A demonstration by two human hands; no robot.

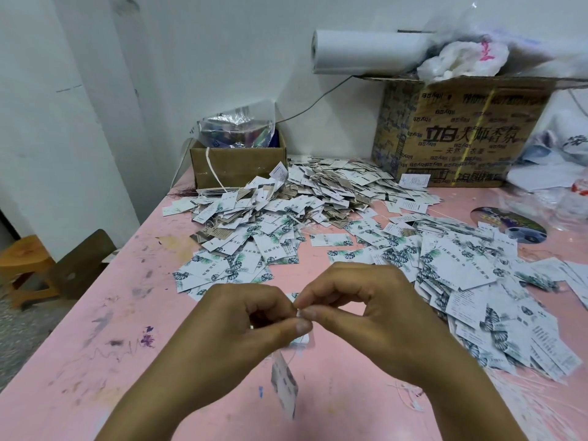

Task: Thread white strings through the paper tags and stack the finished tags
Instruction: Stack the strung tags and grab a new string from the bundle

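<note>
Low centre of frame, my left hand (pixel 254 316) and right hand (pixel 359 300) pinch one tag (pixel 284 385) and its string (pixel 294 354). Strung tags (pixel 321 183) heap mid-frame; many loose tags (pixel 458 272) remain at right on the worktop (pixel 105 329).

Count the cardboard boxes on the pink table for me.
2. A small open box sits at the back left of the pink table, and a large printed box stands at the back right. Clutter on the far right could hide more.
</note>
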